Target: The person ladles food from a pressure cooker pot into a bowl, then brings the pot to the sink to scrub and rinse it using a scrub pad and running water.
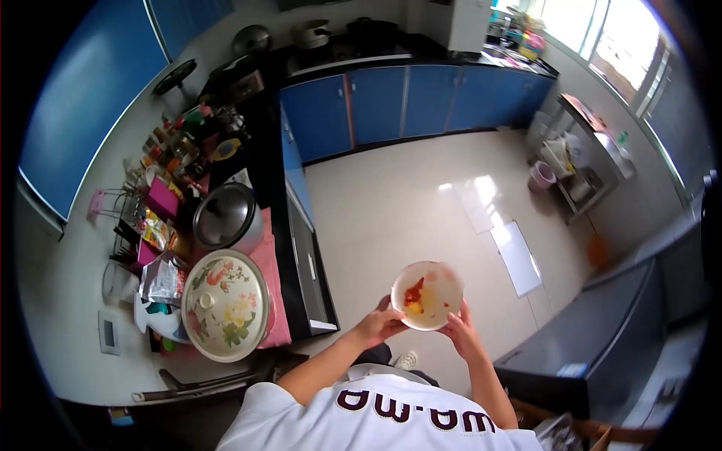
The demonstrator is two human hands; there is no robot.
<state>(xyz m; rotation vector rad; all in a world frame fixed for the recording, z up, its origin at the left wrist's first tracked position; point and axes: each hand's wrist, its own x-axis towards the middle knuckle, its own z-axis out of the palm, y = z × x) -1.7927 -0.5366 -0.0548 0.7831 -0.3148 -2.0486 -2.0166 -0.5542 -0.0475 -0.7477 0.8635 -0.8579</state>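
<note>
- While both hands hold it by its sides, a pale bowl (440,308) is up in front of the person's body, above the floor (361,210) and well apart from the counter (282,252).
- The left hand (378,328) grips the bowl's near left side, thumb over the rim and a finger along the outside, so that the wall is pinched between them.
- The right hand (465,332) pinches the near right side in much the same way, thumb at the rim and a finger up the outer wall; whether the other fingers of either hand are spread or pressed together cannot be told, as the bowl and hands hide them.
- Inside the bowl are red bits (414,295), mostly toward its left, with something yellow beside them; what they are is too small to tell.
- Below the bowl, one shoe (406,361) shows on the floor, and the front of a white shirt (368,421) with dark letters fills the bottom of the view.
- To the left, on the counter, a big pot with a flowered lid (237,301) stands on a pink cloth (274,304), with a dark-lidded pot (223,216) just beyond it.
- Across the floor run blue cupboards (376,109), and a pinkish bucket (541,177) stands beside a low rack at the right.
</note>
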